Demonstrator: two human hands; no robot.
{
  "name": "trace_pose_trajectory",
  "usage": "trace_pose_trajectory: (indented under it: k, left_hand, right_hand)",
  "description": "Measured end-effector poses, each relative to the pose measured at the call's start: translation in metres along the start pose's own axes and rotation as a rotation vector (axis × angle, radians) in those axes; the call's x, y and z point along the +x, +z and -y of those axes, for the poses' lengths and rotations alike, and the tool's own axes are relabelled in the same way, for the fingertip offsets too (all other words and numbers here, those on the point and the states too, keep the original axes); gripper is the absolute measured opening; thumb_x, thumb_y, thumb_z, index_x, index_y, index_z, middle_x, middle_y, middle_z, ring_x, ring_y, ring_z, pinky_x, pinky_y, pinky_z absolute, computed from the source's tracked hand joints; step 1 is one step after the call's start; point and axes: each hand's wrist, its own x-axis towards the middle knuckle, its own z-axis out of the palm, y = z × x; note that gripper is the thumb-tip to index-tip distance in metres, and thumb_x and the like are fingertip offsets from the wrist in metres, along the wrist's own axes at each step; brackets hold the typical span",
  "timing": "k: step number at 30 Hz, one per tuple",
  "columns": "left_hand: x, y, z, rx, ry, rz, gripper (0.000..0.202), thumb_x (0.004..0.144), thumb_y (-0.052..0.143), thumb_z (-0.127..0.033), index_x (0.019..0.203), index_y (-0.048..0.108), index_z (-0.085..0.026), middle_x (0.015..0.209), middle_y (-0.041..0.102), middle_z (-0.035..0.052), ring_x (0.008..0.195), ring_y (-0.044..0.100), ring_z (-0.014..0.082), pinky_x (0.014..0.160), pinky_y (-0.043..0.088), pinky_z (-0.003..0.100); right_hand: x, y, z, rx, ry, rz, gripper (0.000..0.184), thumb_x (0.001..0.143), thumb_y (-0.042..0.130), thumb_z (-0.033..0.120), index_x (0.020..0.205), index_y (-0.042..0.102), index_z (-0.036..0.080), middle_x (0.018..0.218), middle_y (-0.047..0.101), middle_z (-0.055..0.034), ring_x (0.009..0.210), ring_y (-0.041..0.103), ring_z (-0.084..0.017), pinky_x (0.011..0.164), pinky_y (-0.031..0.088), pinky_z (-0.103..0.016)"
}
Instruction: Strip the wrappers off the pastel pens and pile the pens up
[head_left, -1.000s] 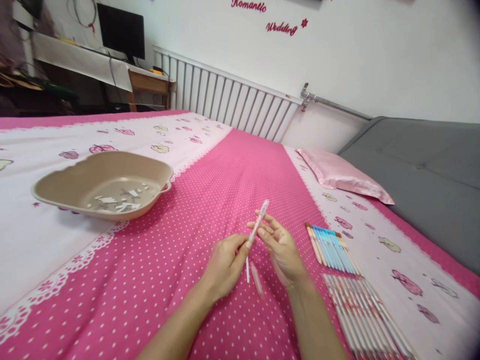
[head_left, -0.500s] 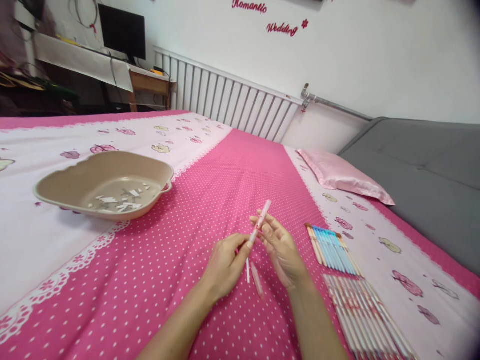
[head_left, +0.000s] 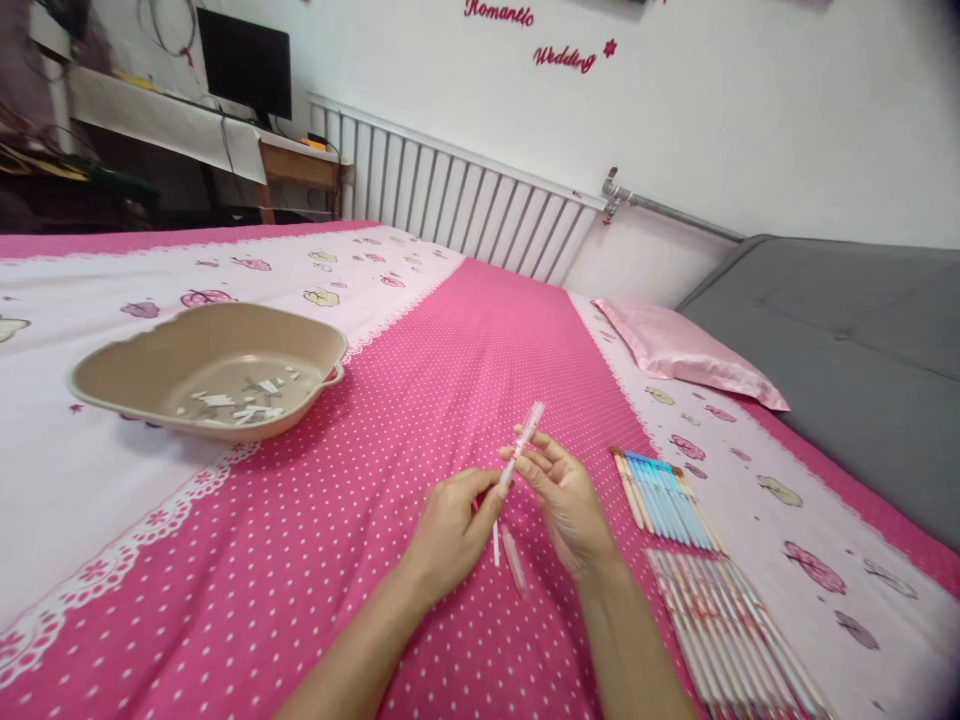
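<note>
A slim pale-pink pen [head_left: 531,418] is held up at a slant between my hands, over the pink dotted bedspread. My left hand [head_left: 457,525] pinches its lower end between thumb and fingers. Higher on the barrel, near a red-patterned band, the thumb and fingers of my right hand [head_left: 566,500] close around it. Beneath the hands lies a pink translucent pen part [head_left: 514,562]. Beside that, a thin white stick [head_left: 496,546] shows, its upper end hidden by my left hand.
To the left stands a beige basin [head_left: 210,340] holding small white and grey scraps. On the right lie a row of blue and peach pens [head_left: 664,500] and, nearer, a row of pale patterned pens [head_left: 731,630]. A pink pillow [head_left: 686,350] rests farther back by the grey headboard [head_left: 840,340].
The fingers of my right hand have shifted slightly on the pen, and the pen has turned a little. My left hand stays almost in place.
</note>
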Motion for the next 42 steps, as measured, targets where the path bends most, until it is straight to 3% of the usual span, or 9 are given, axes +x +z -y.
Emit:
trace_pose_trajectory:
  k: [7, 14, 18, 23, 26, 29, 36, 42]
  left_hand:
    - [0.000, 0.001, 0.005, -0.011, -0.020, -0.003, 0.027, 0.086, 0.042, -0.034, 0.080, 0.062, -0.017, 0.067, 0.058, 0.0009, 0.061, 0.048, 0.0123, 0.058, 0.036, 0.024]
    - [-0.001, 0.002, 0.009, -0.017, -0.064, -0.075, 0.020, 0.077, 0.055, -0.035, 0.072, 0.060, -0.016, 0.064, 0.057, 0.0006, 0.058, 0.048, 0.0116, 0.055, 0.036, 0.024]
    - [-0.001, 0.003, 0.008, -0.038, -0.062, -0.077, 0.020, 0.078, 0.054, -0.034, 0.072, 0.059, -0.016, 0.064, 0.056, 0.0004, 0.058, 0.047, 0.0113, 0.055, 0.036, 0.024]
    - [0.000, 0.000, 0.002, -0.188, -0.053, 0.028, 0.025, 0.083, 0.046, -0.034, 0.081, 0.061, -0.015, 0.066, 0.055, 0.0007, 0.059, 0.045, 0.0107, 0.056, 0.035, 0.023]
    - [0.000, -0.001, -0.002, -0.298, -0.042, 0.128, 0.029, 0.085, 0.042, -0.035, 0.072, 0.058, -0.015, 0.061, 0.047, -0.0020, 0.055, 0.039, 0.0089, 0.052, 0.032, 0.022]
    - [0.001, -0.001, -0.003, -0.320, -0.046, 0.158, 0.030, 0.085, 0.043, -0.036, 0.066, 0.055, -0.015, 0.058, 0.042, -0.0033, 0.053, 0.037, 0.0081, 0.050, 0.030, 0.021]
    - [-0.001, 0.002, 0.001, -0.262, -0.134, 0.059, 0.024, 0.077, 0.054, -0.035, 0.074, 0.064, -0.013, 0.060, 0.057, 0.0011, 0.053, 0.046, 0.0096, 0.049, 0.036, 0.021]
    - [-0.001, 0.003, -0.001, -0.240, -0.233, -0.002, 0.021, 0.071, 0.061, -0.034, 0.068, 0.064, -0.013, 0.062, 0.063, 0.0044, 0.053, 0.052, 0.0108, 0.050, 0.041, 0.022]
  right_hand:
    - [-0.001, 0.000, 0.001, -0.012, 0.001, 0.022, 0.041, 0.067, 0.072, 0.025, 0.105, 0.058, 0.020, 0.085, 0.068, -0.0040, 0.083, 0.061, -0.015, 0.081, 0.046, -0.030]
    - [-0.001, -0.001, -0.001, -0.055, -0.019, 0.012, 0.035, 0.060, 0.076, 0.022, 0.092, 0.063, 0.020, 0.068, 0.058, 0.0027, 0.066, 0.056, -0.010, 0.070, 0.047, -0.025]
    - [-0.002, -0.001, -0.001, -0.046, -0.011, 0.025, 0.041, 0.060, 0.076, 0.020, 0.098, 0.061, 0.022, 0.067, 0.056, 0.0042, 0.065, 0.055, -0.010, 0.068, 0.047, -0.024]
    - [-0.005, 0.003, 0.004, 0.006, 0.015, 0.089, 0.040, 0.072, 0.067, 0.027, 0.111, 0.057, 0.024, 0.103, 0.062, -0.0047, 0.095, 0.056, -0.015, 0.085, 0.044, -0.028]
    - [-0.005, 0.002, 0.005, 0.038, 0.036, 0.112, 0.041, 0.076, 0.063, 0.028, 0.115, 0.055, 0.025, 0.098, 0.066, -0.0044, 0.086, 0.058, -0.014, 0.083, 0.044, -0.029]
    - [-0.005, 0.000, 0.005, 0.053, 0.051, 0.116, 0.044, 0.073, 0.067, 0.024, 0.115, 0.055, 0.023, 0.087, 0.068, -0.0028, 0.071, 0.059, -0.011, 0.076, 0.046, -0.027]
    - [-0.003, -0.001, 0.004, 0.027, 0.055, 0.031, 0.042, 0.064, 0.074, 0.022, 0.104, 0.059, 0.019, 0.075, 0.070, -0.0024, 0.065, 0.062, -0.012, 0.076, 0.048, -0.028]
    - [-0.003, 0.000, 0.002, -0.003, 0.065, 0.026, 0.051, 0.061, 0.076, 0.025, 0.108, 0.058, 0.017, 0.075, 0.070, -0.0040, 0.065, 0.063, -0.014, 0.073, 0.049, -0.031]
